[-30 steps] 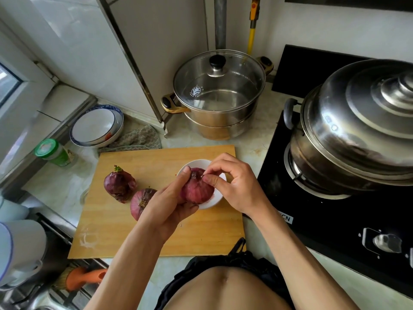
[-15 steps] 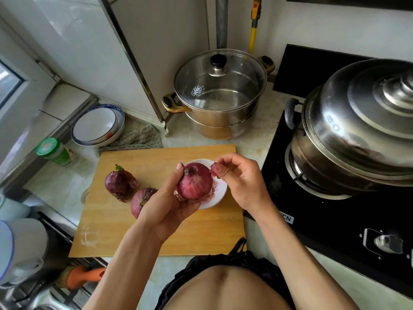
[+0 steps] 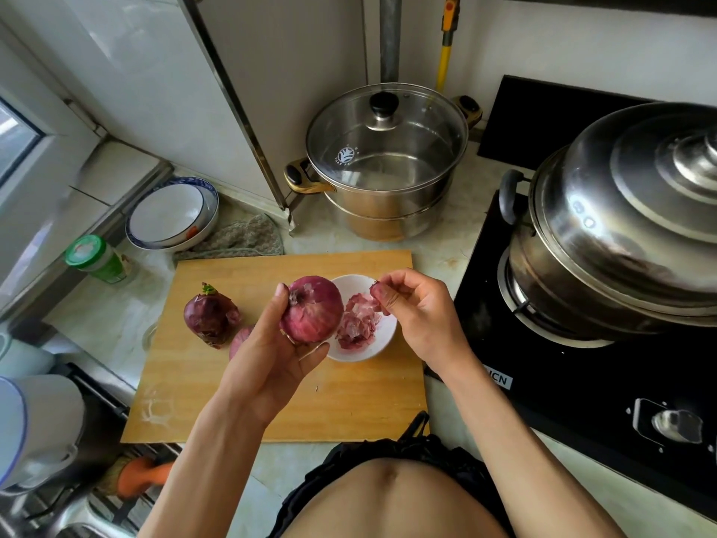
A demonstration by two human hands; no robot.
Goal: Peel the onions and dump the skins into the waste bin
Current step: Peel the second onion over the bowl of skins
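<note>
Far left on the cutting board (image 3: 217,401): sprouting unpeeled onion (image 3: 209,313), with a second onion (image 3: 239,340) just beside it, mostly hidden behind the left hand (image 3: 271,355). Left hand fingers curled round the half-peeled onion (image 3: 312,308), held above the board at the white bowl's (image 3: 382,345) left rim. Bowl sits on the board with a pile of skins (image 3: 357,319) inside. Right hand (image 3: 417,310) over the bowl's right edge, fingers pinching a skin scrap (image 3: 377,291). Steel pots on the surface and stove to the right.
</note>
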